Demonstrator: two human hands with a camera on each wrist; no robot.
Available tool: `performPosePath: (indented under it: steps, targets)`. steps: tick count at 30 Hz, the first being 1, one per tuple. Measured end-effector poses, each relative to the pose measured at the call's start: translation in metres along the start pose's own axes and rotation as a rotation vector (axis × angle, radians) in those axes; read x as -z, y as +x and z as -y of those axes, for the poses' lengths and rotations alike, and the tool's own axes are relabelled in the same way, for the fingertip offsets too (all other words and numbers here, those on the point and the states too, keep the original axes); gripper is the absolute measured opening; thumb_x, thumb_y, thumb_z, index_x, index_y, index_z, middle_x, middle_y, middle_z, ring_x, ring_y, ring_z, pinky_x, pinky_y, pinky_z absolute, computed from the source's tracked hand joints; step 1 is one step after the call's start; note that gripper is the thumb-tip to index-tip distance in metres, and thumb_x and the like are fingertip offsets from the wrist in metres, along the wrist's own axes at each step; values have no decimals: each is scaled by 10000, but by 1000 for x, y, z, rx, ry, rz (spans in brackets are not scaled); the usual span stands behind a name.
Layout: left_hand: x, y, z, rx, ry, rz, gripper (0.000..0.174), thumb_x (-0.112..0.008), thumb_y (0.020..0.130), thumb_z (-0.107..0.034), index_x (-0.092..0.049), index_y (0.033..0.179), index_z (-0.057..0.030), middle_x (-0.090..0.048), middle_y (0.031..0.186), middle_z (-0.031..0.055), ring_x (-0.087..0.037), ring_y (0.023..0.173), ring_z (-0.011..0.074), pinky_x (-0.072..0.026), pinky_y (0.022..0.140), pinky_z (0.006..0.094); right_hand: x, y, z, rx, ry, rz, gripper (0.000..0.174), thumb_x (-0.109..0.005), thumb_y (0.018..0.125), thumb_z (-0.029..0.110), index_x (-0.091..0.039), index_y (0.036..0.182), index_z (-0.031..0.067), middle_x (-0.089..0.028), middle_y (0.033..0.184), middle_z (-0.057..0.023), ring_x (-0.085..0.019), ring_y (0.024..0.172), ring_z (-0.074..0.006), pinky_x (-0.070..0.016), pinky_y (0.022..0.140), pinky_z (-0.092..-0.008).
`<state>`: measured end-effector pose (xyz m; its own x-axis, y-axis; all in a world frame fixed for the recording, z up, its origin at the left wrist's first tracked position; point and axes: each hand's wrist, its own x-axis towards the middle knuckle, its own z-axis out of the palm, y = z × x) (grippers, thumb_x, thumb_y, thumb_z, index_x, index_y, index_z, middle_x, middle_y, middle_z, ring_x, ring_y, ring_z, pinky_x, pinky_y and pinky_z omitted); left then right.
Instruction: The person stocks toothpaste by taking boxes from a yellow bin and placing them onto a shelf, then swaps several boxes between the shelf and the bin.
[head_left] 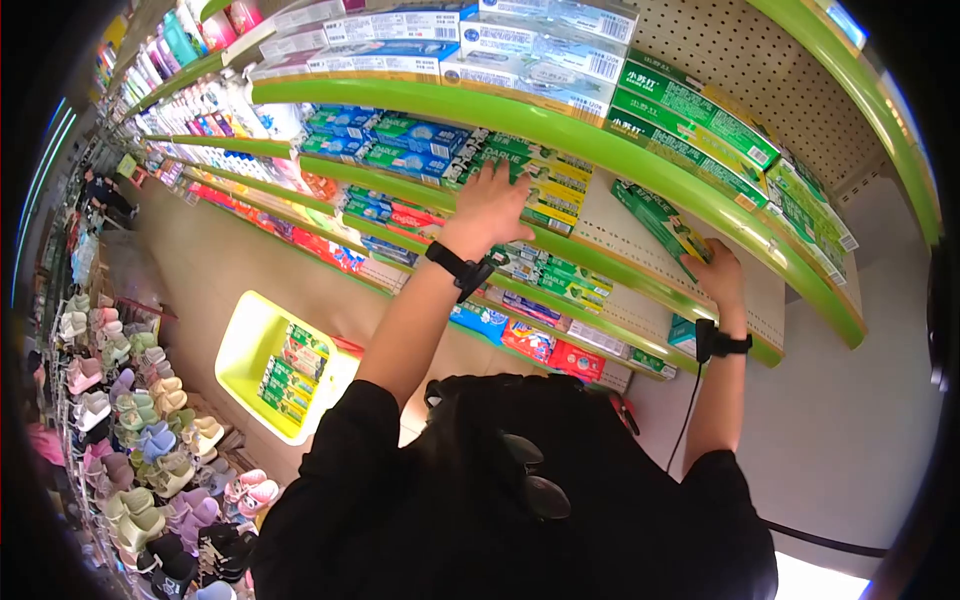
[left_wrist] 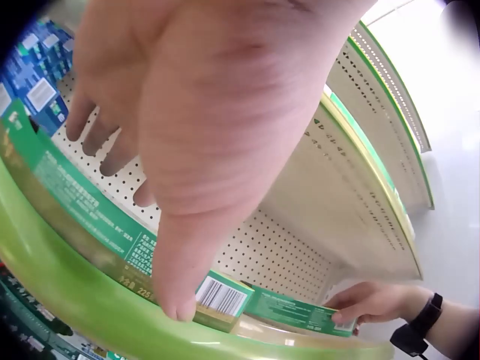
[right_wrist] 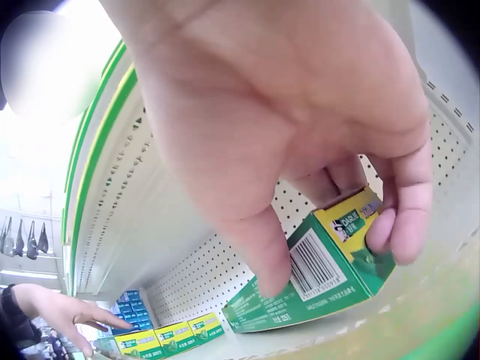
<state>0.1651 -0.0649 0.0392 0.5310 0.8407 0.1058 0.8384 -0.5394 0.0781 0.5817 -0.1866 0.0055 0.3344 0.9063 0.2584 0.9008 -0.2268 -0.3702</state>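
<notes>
In the head view, my left hand lies over a row of green-and-yellow Darlie toothpaste boxes on the middle shelf. Its fingers are straight and spread; in the left wrist view the thumb reaches down across the front of a green box. Farther right, my right hand grips the near end of another toothpaste box, which lies slanted on the same shelf. The right wrist view shows thumb and fingers on either side of that box's end, by its barcode.
Green-edged shelf lips run above and below the hands. Blue toothpaste boxes stand left of the row. A yellow basket with several toothpaste boxes is on the floor, near a rack of shoes. A cable hangs from the right wrist.
</notes>
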Motion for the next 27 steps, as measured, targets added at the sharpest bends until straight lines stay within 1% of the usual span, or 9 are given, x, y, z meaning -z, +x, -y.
performPosePath:
  steps: [2, 3, 4, 5, 8, 9, 14, 21, 27]
  targets:
    - [-3, 15, -4, -24, -2, -12, 1104, -945, 661, -498, -447, 1580, -144, -404, 1606, 311, -373, 1497, 516, -375, 1216, 556, -23, 28, -19, 208, -81, -21, 642, -830, 820, 401, -669, 1341, 61, -759, 1075, -204, -742, 990, -353, -598, 819, -417]
    - [1, 20, -9, -35, -28, 5, 1147, -962, 631, -512, -443, 1582, -135, -394, 1607, 326, -357, 1500, 532, -359, 1215, 582, -16, 35, -4, 211, -80, -31, 642, -830, 820, 401, -669, 1341, 61, -759, 1075, -204, -742, 990, -353, -598, 819, -417]
    - [4, 24, -14, -35, -59, 20, 1189, -978, 601, -525, -440, 1583, -125, -384, 1608, 341, -342, 1503, 548, -342, 1214, 608, -2, 40, 27, 49, 9, 143, 659, -821, 833, 395, -644, 1388, 87, -761, 1050, -174, -739, 964, -320, -600, 761, -399]
    - [0, 31, -13, -56, -27, 37, 1242, -930, 615, -645, -400, 1616, -138, -339, 1625, 366, -300, 1507, 589, -307, 1217, 645, 6, 49, 50, -100, 89, 325, 679, -813, 846, 388, -619, 1434, 112, -763, 1025, -145, -737, 938, -287, -601, 703, -381]
    - [-7, 50, -22, 48, -57, 82, 1278, -824, 643, -799, -360, 1645, -154, -299, 1639, 380, -266, 1514, 607, -281, 1221, 662, -22, 99, 56, -25, 17, 445, 699, -762, 928, 437, -549, 1522, 135, -727, 1158, -111, -696, 975, -229, -581, 630, -337]
    - [-15, 58, -22, 74, -58, 81, 1231, -714, 690, -885, -391, 1635, -165, -293, 1643, 375, -239, 1505, 642, -252, 1198, 723, -17, 107, 56, -14, 5, 439, 699, -762, 928, 437, -549, 1522, 135, -727, 1158, -111, -696, 975, -229, -581, 630, -337]
    - [-43, 72, -31, 129, -116, -110, 1058, -717, 760, -822, -519, 1557, -156, -328, 1631, 352, -260, 1454, 698, -231, 1115, 825, -18, 147, 115, -48, 59, 369, 692, -746, 943, 448, -543, 1529, 141, -715, 1189, -111, -691, 986, -229, -581, 634, -340]
    - [-21, 67, -36, 218, -52, 10, 1046, -710, 749, -835, -537, 1554, -189, -365, 1623, 340, -307, 1453, 667, -262, 1100, 826, -79, 192, 172, 131, 101, 505, 682, -723, 963, 464, -535, 1539, 150, -700, 1232, -110, -684, 1002, -227, -582, 640, -343]
    - [-15, 64, -37, 135, -2, 72, 1029, -623, 802, -866, -524, 1563, -181, -390, 1595, 355, -338, 1435, 672, -311, 1083, 827, -105, 202, 189, 204, 162, 553, 674, -703, 981, 477, -528, 1547, 157, -687, 1269, -109, -678, 1015, -227, -582, 645, -346]
